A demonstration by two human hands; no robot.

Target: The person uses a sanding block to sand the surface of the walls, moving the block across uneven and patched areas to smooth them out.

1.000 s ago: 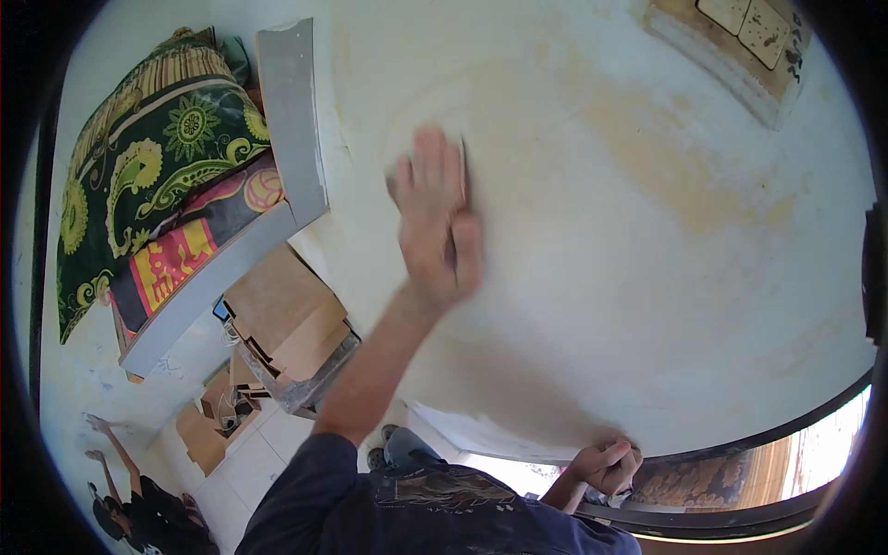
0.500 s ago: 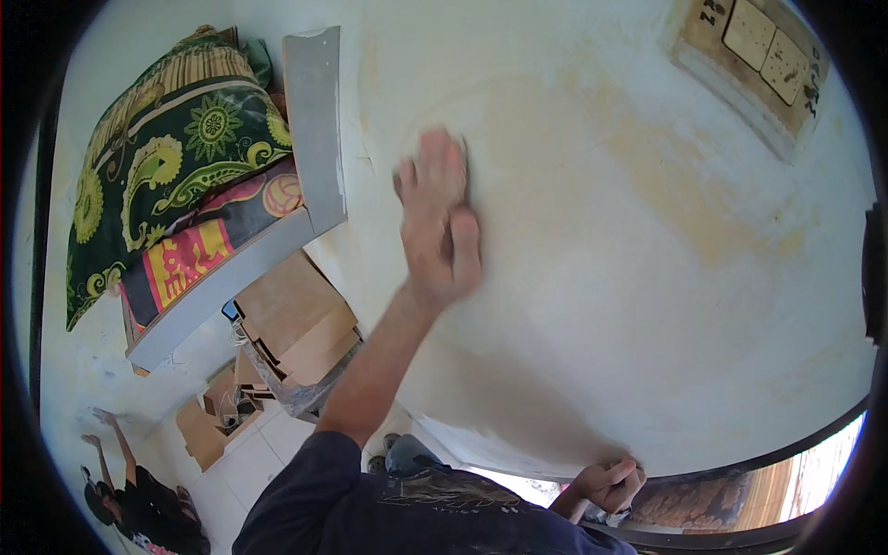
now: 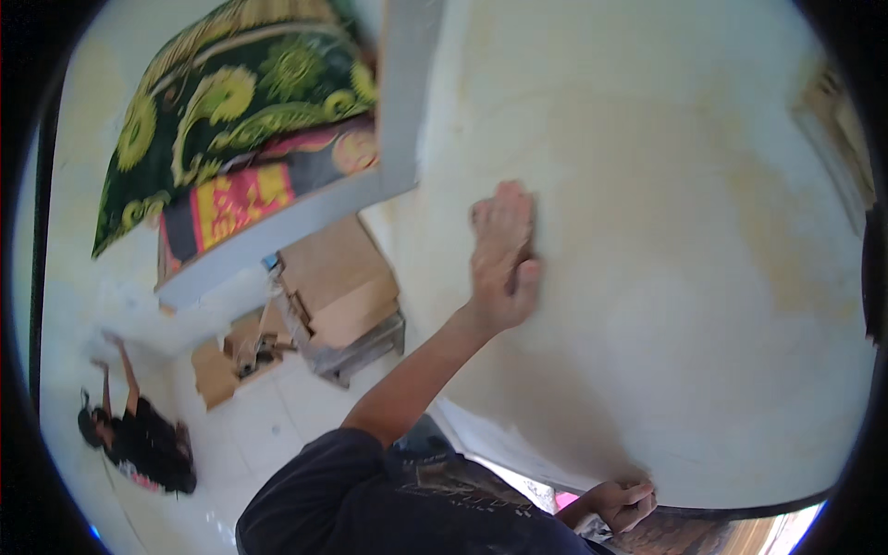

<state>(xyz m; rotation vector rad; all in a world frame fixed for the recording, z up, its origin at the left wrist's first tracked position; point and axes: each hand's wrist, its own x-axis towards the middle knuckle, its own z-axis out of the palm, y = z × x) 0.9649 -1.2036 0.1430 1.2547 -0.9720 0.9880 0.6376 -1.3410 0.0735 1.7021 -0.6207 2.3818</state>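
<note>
My left hand (image 3: 504, 259) lies flat against a pale, patchy wall (image 3: 647, 268), its fingers stretched upward and its thumb out to the right. Whether anything thin is under the palm is hidden. Low on the right, my right hand (image 3: 624, 504) is closed beside the wall's dark lower edge. A small whitish, crumpled bit (image 3: 597, 529) shows below its fingers, too unclear to name. Yellowish stains run across the wall around and to the right of my left hand.
Left of the wall, a grey shelf unit (image 3: 277, 236) holds a green patterned pillow (image 3: 222, 102) and folded cloth. Cardboard boxes (image 3: 338, 277) stand below it. Another person (image 3: 148, 444) reaches up a wall at far left. A switch plate (image 3: 837, 129) is at upper right.
The view has turned, so the wall switch has slid toward the right rim. My left hand stays flat on the wall and now sits lower relative to the shelf corner. My right hand remains closed.
</note>
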